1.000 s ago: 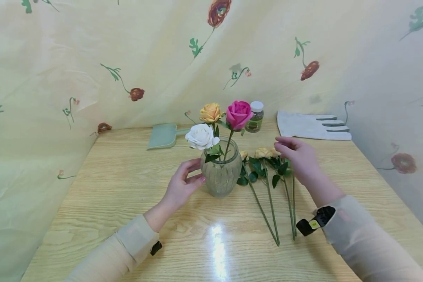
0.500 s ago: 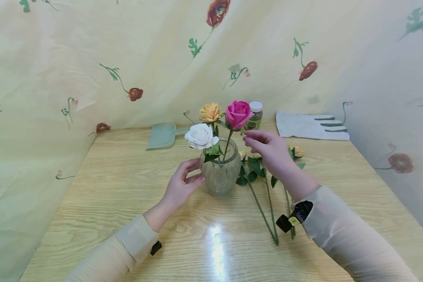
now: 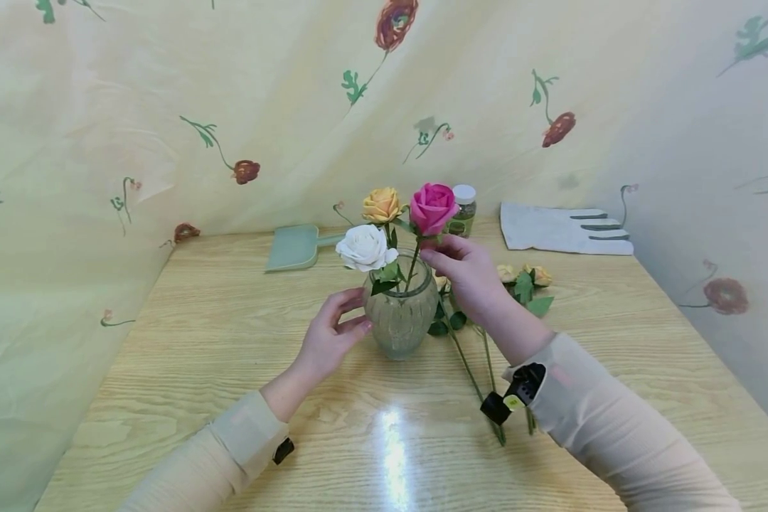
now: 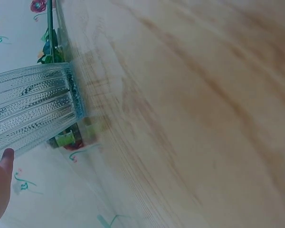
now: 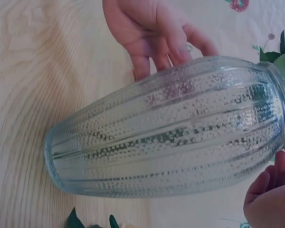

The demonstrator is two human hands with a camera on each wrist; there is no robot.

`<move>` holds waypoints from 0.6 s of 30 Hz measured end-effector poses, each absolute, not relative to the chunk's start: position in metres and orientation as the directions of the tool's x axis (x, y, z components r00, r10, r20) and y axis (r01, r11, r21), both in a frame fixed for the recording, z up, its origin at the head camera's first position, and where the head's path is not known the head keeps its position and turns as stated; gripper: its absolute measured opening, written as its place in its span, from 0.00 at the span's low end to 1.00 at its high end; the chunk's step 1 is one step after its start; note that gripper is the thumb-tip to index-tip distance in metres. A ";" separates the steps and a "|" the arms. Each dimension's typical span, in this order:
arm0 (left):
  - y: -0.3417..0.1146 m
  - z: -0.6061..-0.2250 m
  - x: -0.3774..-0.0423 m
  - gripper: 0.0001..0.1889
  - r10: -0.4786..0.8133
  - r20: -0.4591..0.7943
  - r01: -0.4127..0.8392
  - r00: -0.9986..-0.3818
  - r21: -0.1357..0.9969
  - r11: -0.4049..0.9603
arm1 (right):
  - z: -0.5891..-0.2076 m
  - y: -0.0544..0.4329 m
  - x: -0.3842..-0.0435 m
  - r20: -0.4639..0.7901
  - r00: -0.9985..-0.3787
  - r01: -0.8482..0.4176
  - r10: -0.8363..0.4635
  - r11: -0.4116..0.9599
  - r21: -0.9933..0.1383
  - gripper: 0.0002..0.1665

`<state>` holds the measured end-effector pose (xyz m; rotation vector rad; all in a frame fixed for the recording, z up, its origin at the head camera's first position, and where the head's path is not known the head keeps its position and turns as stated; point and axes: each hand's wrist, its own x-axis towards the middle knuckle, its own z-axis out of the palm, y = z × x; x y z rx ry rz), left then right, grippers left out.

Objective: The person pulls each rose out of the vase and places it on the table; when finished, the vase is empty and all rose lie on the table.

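Note:
A ribbed clear glass vase [image 3: 400, 323] stands upright on the table, holding a white rose [image 3: 365, 247], a yellow-orange rose [image 3: 382, 205] and a magenta rose [image 3: 433, 208]. My left hand [image 3: 326, 338] holds the vase's left side, thumb in front and fingers behind; the right wrist view shows those fingers against the ribbed glass [image 5: 171, 137]. My right hand [image 3: 473, 277] is beside the rim, loosely bent fingertips right at the magenta rose's stem [image 3: 414, 264]. Several yellow roses [image 3: 539, 276] lie on the table, partly hidden under my right hand and forearm.
A pale green dustpan [image 3: 294, 247] lies behind the vase to the left. A white-lidded jar [image 3: 464, 206] stands behind the magenta rose, and a grey-white glove [image 3: 563, 229] lies at the back right. Flower-patterned cloth [image 3: 281, 107] hangs behind the table.
My right hand has moved left from above the loose yellow roses to the magenta rose's stem at the vase rim. My left hand has stayed on the vase.

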<state>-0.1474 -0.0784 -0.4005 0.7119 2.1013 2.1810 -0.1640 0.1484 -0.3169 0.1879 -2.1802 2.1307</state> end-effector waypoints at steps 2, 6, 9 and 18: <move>-0.078 -0.401 -0.148 0.25 0.330 0.299 0.286 -0.895 0.954 -0.089 | -0.317 0.146 -0.165 0.141 -0.990 -0.140 -0.023 -0.010 -0.990 0.07; -0.078 -0.400 -0.147 0.26 0.331 0.297 0.285 -0.896 0.955 -0.086 | -0.317 0.142 -0.165 0.138 -0.990 -0.137 -0.012 -0.046 -0.989 0.05; -0.078 -0.400 -0.148 0.25 0.331 0.298 0.288 -0.895 0.954 -0.082 | -0.316 0.140 -0.165 0.139 -0.990 -0.139 -0.001 -0.054 -0.989 0.08; -0.079 -0.400 -0.147 0.26 0.336 0.295 0.288 -0.894 0.955 -0.073 | -0.312 0.141 -0.165 0.134 -0.991 -0.137 0.028 -0.195 -0.971 0.18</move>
